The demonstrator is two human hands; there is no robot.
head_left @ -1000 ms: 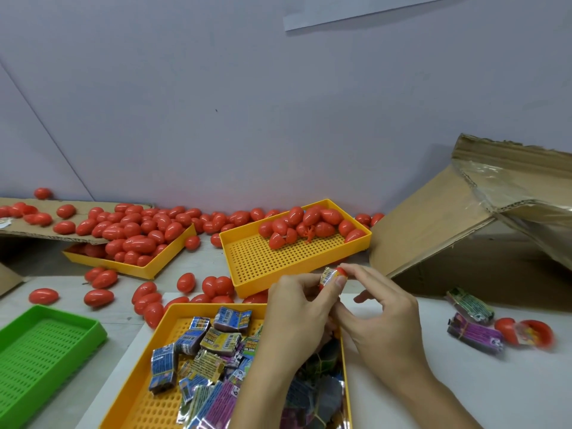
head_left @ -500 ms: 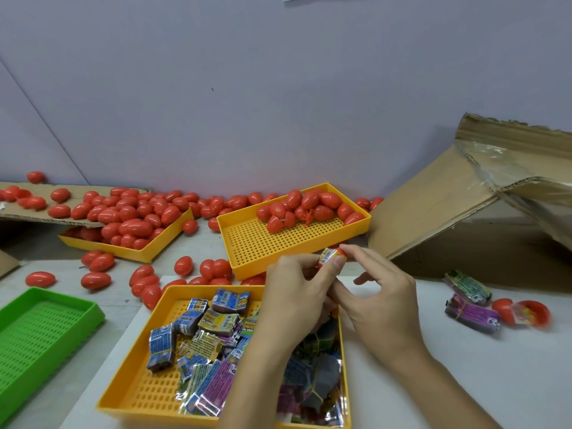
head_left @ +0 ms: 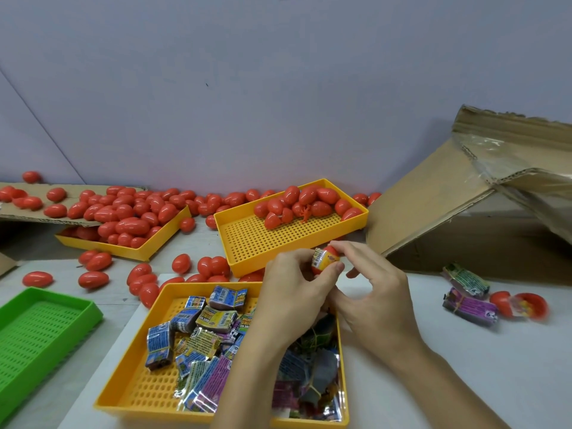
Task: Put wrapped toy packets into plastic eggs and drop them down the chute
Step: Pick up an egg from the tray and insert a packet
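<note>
Green perforated plastic tray (head_left: 40, 329) at far left, near edge of the pale table (head_left: 464, 366). Behind it, a flat cardboard sheet (head_left: 37, 216) and a yellow perforated plastic tray (head_left: 145, 250), both heaped with closed red plastic eggs (head_left: 130, 224); more loose red eggs (head_left: 93, 278) scattered on the table in front.

Centre front: a yellow perforated tray of wrapped toy packets (head_left: 136, 382), packets in blue, yellow and purple foil (head_left: 198, 335) piled across it. Behind it, a second yellow perforated tray (head_left: 247, 243) tilted, with red eggs bunched at its far end.

Left hand (head_left: 294, 298) above the packet tray, fingers curled, thumb and forefinger pinching a red plastic egg half with a printed packet in it (head_left: 325, 261). Right hand (head_left: 380, 292) just beside, forefinger and thumb tips touching the top of the same egg, remaining fingers loosely curled.

Right: a slanted brown cardboard chute (head_left: 433, 212) with clear film on its upper flap, leaning against the wall. On the table before it, two bundled packets, one green (head_left: 465, 278) and one purple (head_left: 470, 306), then an opened red egg (head_left: 523, 305) with a small clear bag inside.
</note>
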